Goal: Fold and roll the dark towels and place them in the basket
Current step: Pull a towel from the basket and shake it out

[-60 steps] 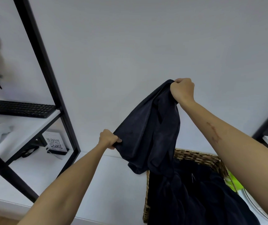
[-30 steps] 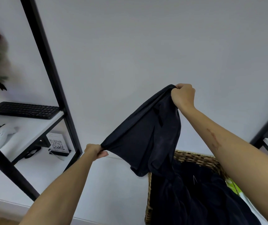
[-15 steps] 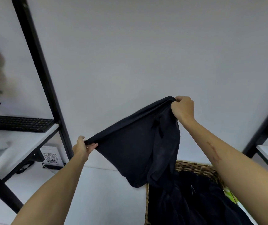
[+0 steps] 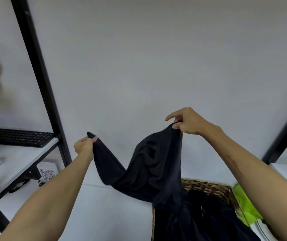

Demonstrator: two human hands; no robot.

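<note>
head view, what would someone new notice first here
A dark navy towel held up mid-frame against the pale wall, sagging between the two hands: the left hand pinches one corner and the right hand pinches another, higher up. Below it at lower right sits a woven wicker basket holding more dark cloth, and a black keyboard lies on the white shelf at left.

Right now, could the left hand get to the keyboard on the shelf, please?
Probably not yet: the left hand is pinching a corner of the towel. Nothing blocks the way to the keyboard, but it would have to let go first.
</note>
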